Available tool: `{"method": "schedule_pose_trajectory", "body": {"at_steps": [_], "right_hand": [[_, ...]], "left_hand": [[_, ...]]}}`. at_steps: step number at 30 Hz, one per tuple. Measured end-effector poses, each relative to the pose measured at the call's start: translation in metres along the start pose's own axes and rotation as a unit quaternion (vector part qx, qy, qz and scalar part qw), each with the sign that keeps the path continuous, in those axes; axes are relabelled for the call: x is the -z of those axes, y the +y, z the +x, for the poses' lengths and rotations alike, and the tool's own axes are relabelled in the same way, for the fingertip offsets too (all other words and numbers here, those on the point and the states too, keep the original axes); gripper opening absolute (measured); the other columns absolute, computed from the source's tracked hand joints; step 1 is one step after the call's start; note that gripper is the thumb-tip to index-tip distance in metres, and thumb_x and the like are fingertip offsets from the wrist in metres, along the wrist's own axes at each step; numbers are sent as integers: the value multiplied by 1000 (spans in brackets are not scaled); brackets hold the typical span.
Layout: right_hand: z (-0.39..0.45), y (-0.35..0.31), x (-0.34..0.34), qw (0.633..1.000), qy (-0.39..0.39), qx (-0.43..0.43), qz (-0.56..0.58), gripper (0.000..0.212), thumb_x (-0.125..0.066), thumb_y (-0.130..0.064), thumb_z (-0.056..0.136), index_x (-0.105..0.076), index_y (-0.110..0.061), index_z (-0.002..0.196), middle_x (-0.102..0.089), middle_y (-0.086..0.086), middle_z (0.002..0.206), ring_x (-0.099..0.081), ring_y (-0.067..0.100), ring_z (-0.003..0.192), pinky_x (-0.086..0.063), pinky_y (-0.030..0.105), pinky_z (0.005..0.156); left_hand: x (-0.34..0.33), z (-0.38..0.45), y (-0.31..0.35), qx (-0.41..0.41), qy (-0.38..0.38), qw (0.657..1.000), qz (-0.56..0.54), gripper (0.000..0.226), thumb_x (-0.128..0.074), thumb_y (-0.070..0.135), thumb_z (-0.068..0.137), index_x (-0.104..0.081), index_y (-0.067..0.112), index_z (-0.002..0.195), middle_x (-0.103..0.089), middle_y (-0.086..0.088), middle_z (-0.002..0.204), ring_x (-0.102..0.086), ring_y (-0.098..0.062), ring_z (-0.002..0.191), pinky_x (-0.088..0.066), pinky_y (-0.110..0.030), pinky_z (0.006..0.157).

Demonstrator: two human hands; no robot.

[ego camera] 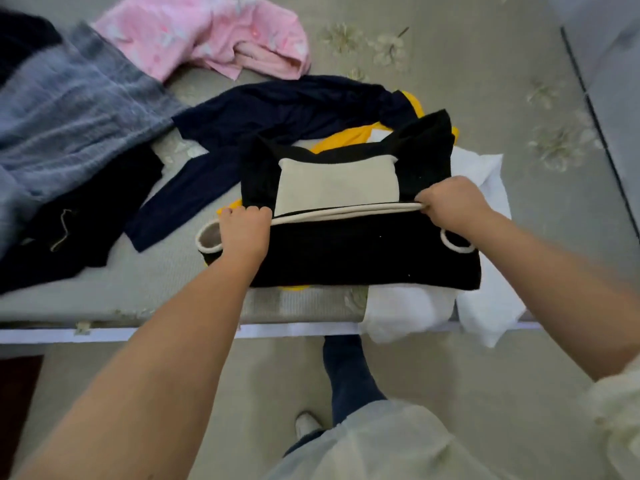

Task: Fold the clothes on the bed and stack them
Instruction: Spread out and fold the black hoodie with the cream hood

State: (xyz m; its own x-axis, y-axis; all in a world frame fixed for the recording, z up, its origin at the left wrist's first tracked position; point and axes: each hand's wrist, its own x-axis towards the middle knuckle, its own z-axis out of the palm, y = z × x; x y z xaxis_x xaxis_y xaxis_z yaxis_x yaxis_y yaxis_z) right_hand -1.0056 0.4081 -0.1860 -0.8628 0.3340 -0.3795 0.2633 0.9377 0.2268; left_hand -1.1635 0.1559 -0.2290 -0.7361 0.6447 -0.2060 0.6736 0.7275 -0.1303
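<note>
A black garment with cream panel and cream trim (346,251) lies partly folded near the bed's front edge, on top of a yellow piece (341,136) and a white piece (405,313). My left hand (244,233) grips its left side at the cream-trimmed fold, fingers curled over the edge. My right hand (450,202) pinches the cream trim at the right end of the fold. Behind it sprawls a dark navy garment (277,112). A pink floral garment (207,32) lies crumpled at the back, and a grey-blue knit (69,109) at the left.
The bed (485,81) has a grey floral cover, bare at the right. Another black piece (79,216) lies at the left front. White cloth hangs over the bed's front edge (173,332). My feet stand on the floor (277,375) below.
</note>
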Motion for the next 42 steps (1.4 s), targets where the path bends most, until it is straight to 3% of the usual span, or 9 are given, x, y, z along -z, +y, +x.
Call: {"method": "schedule_pose_trajectory", "body": {"at_steps": [3,11,18,22,24,29,34,38,42], "right_hand": [[66,31,27,998,-37,-30,34,24,-46,-4,84,-63,-20,91,-63,4,94,-55,25,101,-23,40,106],[194,55,57,990,-63,-122,-17,32,-47,-7,84,-39,-17,55,-42,-3,57,-56,22,90,11,58,108],[245,42,-29,984,17,-173,42,19,-42,-8,88,-61,-11,87,-51,5,80,-50,29,98,4,60,109],[249,52,-91,976,83,-146,137,24,-42,-1,86,-60,3,103,-59,24,102,-50,38,111,-4,60,109],[255,55,-112,973,58,-135,179,31,-42,-9,92,-55,0,118,-54,20,122,-40,33,125,-2,53,112],[278,60,-123,965,37,-141,219,38,-38,-27,96,-51,-12,128,-48,10,135,-37,26,128,-1,46,113],[266,48,-106,970,62,-144,188,42,-37,-23,97,-41,-7,135,-38,14,143,-24,28,137,-2,49,113],[212,5,-79,947,210,-43,241,44,-49,-27,85,-59,5,114,-55,26,124,-47,43,120,-24,59,102],[138,-64,-85,964,153,115,186,70,-72,-51,63,-62,-7,117,-56,19,126,-51,40,117,-26,67,93]], "left_hand": [[24,69,1,4,16,1000,13,18,-41,5,90,-55,9,100,-61,-10,102,-53,-31,101,-32,-37,89],[30,192,-5,57,-14,997,51,18,-41,8,91,-54,12,103,-60,-5,106,-53,-25,102,-36,-34,87],[-39,261,6,55,-70,996,-6,24,-41,10,89,-50,14,112,-57,-4,114,-46,-24,114,-16,-42,110],[-96,267,3,39,-46,993,-104,43,-35,12,95,-34,12,138,-34,-7,146,-17,-23,140,-1,-43,112],[-116,268,-4,21,-44,987,-151,44,-34,17,97,-30,11,141,-27,-9,150,-12,-26,141,-2,-42,112],[-129,289,-17,-12,-91,972,-215,43,-36,19,98,-34,14,140,-27,-8,150,-15,-26,140,-8,-41,110],[-113,288,-23,-35,-127,974,-184,48,-35,26,98,-26,12,143,-30,-8,148,-17,-24,140,-7,-42,112],[-99,279,-32,-72,-90,988,-106,50,-42,31,94,-37,6,136,-52,-18,125,-41,-32,121,-12,-45,111],[-91,270,-27,-90,-95,989,-68,54,-43,31,93,-31,4,139,-43,-19,135,-32,-33,130,-8,-46,113]]}}
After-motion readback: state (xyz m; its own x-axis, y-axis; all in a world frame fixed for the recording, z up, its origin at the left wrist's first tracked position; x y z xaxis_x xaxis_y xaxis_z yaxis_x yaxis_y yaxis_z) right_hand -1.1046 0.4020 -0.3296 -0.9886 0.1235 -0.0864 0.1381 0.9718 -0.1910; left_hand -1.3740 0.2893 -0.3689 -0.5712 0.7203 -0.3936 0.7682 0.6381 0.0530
